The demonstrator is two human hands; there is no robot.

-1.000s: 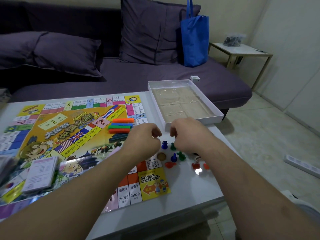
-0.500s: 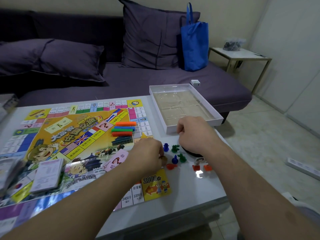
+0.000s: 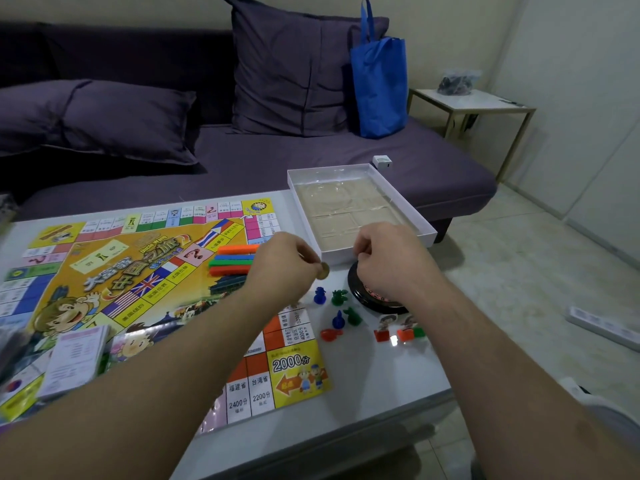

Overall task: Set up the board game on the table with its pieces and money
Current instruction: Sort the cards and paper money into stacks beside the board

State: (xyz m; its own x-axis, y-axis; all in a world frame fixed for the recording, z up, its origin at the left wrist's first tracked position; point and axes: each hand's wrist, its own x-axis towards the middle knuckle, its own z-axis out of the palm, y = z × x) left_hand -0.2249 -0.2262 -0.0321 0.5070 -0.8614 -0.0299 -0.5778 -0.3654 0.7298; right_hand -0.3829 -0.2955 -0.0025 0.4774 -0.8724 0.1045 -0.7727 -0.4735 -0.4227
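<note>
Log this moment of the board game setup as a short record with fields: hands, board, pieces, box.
left hand: left hand pinches a small round gold coin above the white table
right hand: right hand curled over the round black spinner; what it grips is hidden
board: colourful game board lies flat, with stacked orange, blue and green bars on it
pieces: blue, green and red plastic pawns stand beside the board
box: open white cardboard box holds only a clear plastic insert

Left hand (image 3: pixel 282 268): pinches a gold coin (image 3: pixel 324 270) above the white table (image 3: pixel 381 382).
Right hand (image 3: pixel 388 261): fingers curled, over a black spinner wheel (image 3: pixel 379 299).
Game board (image 3: pixel 145 299): lies flat on the table.
Pawns (image 3: pixel 337 308): blue, green, red, just right of the board.
Box tray (image 3: pixel 353 209): behind the hands.
</note>
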